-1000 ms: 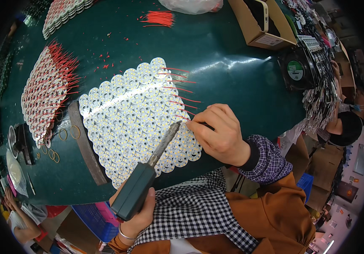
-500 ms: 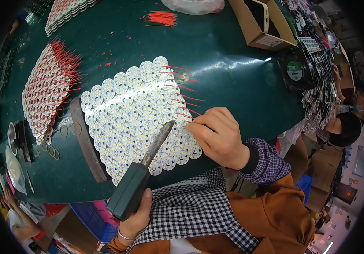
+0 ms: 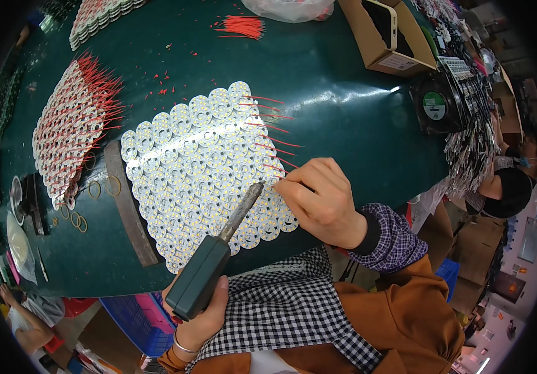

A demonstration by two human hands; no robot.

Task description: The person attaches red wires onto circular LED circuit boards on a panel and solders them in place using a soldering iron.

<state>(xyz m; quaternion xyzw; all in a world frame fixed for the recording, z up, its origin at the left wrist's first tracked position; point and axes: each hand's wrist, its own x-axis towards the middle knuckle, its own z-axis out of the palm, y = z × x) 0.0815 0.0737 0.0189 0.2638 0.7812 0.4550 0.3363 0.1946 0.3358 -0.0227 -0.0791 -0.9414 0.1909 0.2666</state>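
Note:
My left hand [image 3: 209,318] is wrapped round the dark green handle of a soldering iron [image 3: 198,277]. The iron's grey, worn tip reaches up to the right edge of a panel of round white LED boards [image 3: 197,168], close to my right fingertips. My right hand [image 3: 324,202] is closed in a pinch at that edge, on what looks like a thin red wire mostly hidden by the fingers. Above it, several red wires [image 3: 278,144] stick out from the panel's right edge, one per row. A dark flat bar [image 3: 132,206] lies along the panel's left side.
Left of the panel lies a stack of boards with red wires [image 3: 72,124], near several rubber bands [image 3: 95,189]. A bundle of red wires [image 3: 241,27] lies at the back. A cardboard box [image 3: 399,59] and a black fan [image 3: 434,105] stand right. Another person [image 3: 512,181] sits beyond.
The soldering iron's tip has moved slightly right and down, nearer my right fingertips, and its handle has shifted right. My right hand stays almost in place.

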